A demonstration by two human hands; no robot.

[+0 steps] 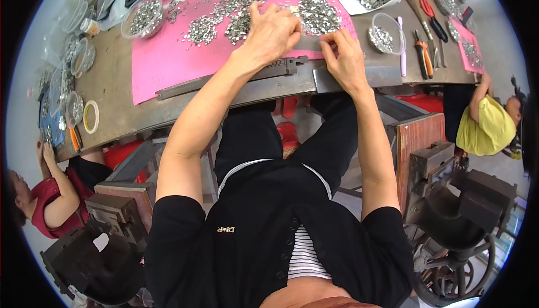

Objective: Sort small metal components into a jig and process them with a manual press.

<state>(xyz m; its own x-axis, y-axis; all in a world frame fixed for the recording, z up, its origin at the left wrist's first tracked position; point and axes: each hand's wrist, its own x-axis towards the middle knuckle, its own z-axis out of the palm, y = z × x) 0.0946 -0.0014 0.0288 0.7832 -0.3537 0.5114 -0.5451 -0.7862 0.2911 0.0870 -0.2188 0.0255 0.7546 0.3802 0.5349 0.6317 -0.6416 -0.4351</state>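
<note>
My left hand is over the pink mat at a heap of small silvery metal pieces. Its fingers are curled together, and what they hold is hidden or too small to name. To its right, my right hand is bent at the mat's near edge, thumb and fingertips drawn in close. Whatever is between them cannot be made out. Just in front of it lies another heap of small metal pieces. A long dark metal bar with a notched block lies along the bench edge below my left hand.
Clear tubs of metal parts stand far left; a white tray sits far right. A round tub, a pink-handled tool, orange-handled pliers and red pliers lie right. People sit at both sides.
</note>
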